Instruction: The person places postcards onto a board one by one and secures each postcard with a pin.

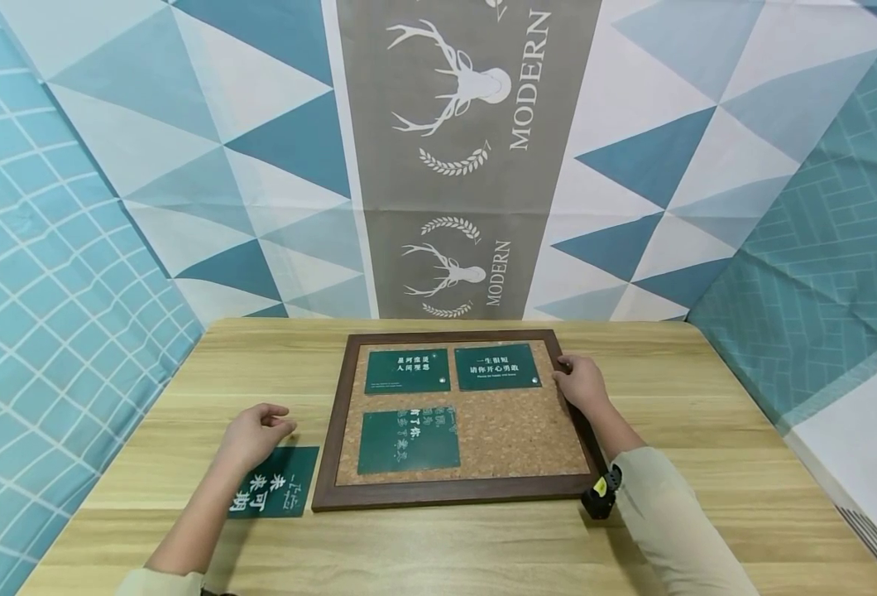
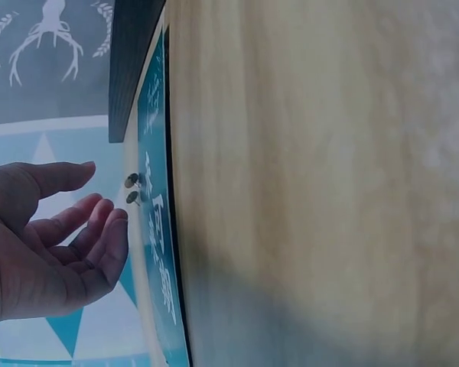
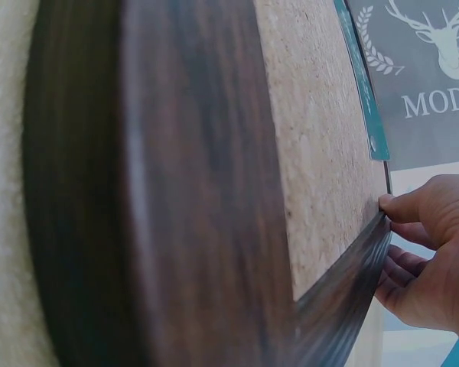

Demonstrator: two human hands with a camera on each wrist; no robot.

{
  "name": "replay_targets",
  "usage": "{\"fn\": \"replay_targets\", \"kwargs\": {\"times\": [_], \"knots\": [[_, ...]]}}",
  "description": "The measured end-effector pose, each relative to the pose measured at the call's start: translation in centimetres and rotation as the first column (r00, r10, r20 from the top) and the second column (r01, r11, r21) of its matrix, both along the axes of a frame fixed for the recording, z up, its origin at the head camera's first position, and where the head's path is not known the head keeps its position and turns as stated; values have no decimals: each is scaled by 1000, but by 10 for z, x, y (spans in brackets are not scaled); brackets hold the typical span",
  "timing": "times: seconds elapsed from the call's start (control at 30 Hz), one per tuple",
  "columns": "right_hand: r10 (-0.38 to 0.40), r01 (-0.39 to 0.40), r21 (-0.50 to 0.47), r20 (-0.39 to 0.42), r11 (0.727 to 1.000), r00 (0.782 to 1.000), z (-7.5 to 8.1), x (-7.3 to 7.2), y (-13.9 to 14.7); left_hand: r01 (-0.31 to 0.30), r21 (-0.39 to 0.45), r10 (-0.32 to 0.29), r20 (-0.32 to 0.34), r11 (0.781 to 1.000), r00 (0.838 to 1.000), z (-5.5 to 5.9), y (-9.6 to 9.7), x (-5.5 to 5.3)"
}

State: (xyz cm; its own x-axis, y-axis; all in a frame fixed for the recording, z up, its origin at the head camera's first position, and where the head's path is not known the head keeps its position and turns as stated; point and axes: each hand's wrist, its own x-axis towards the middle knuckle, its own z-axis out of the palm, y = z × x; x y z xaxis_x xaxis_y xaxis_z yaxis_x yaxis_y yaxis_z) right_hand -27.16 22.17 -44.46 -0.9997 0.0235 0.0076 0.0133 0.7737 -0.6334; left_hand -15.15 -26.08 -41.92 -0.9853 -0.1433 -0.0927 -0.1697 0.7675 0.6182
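Note:
A corkboard with a dark wooden frame [image 1: 453, 492] lies on the table. My right hand [image 1: 582, 382] holds its right side, with the thumb on top of the frame and the fingers along the outer edge [image 3: 436, 245]. Two green cards with white writing, one left [image 1: 407, 372] and one right [image 1: 498, 367], lie on the upper cork, and another green card [image 1: 409, 451] lies lower left. My left hand [image 1: 251, 434] hovers with loosely bent fingers, holding nothing. Below it a loose green card [image 1: 297, 476] rests on the table, partly hidden by the forearm. Two brass thumbtacks [image 2: 132, 181] show near its fingertips.
The wooden table [image 1: 453, 550] extends around the board. A patterned cloth with deer heads [image 1: 476, 85] hangs behind the table's far edge. A small black and yellow device [image 1: 601, 495] is at my right wrist, beside the frame's lower right corner.

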Motion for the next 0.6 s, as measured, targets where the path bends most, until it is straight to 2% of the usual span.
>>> {"fn": "replay_targets", "kwargs": {"times": [0.27, 0.6], "knots": [[-5, 5, 13, -7, 1000, 1000, 1, 0, -1, -17, -15, 17, 23, 1000, 1000, -3, -4, -1], [-9, 9, 9, 9, 1000, 1000, 2, 2, -2, -9, -47, 11, 45, 999, 999, -10, -7, -6]]}}
